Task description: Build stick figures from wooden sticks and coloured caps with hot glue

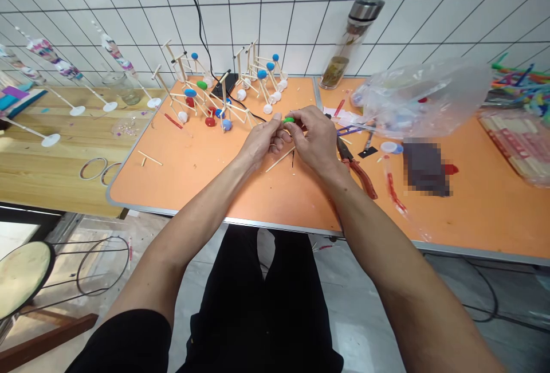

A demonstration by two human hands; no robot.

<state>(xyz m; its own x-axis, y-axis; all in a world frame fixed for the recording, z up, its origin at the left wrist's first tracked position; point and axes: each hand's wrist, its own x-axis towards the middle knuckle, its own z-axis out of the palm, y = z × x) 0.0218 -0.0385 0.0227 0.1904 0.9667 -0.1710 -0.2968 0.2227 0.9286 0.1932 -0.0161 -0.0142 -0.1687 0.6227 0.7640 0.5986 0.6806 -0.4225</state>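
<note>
A small green cap (289, 120) is pinched between my two hands over the orange table. My left hand (267, 137) has its thumb and fingers closed at the cap's left side. From the right, my right hand (315, 137) grips it with thumb and fingertips. Below the hands lies a thin wooden stick (280, 159), beside a short black piece (293, 158). Red-handled pliers (360, 172) rest just right of my right hand. Behind my hands stand several wooden stick frames (224, 110) with coloured caps.
A clear plastic bag (425, 98) and a tilted glass bottle (347, 43) are at the back right. Wrapped sticks (518, 144) lie farther right. The wooden table (55, 161) on the left holds wrapped stands (92, 92). A black cable (200, 23) hangs along the tiled wall.
</note>
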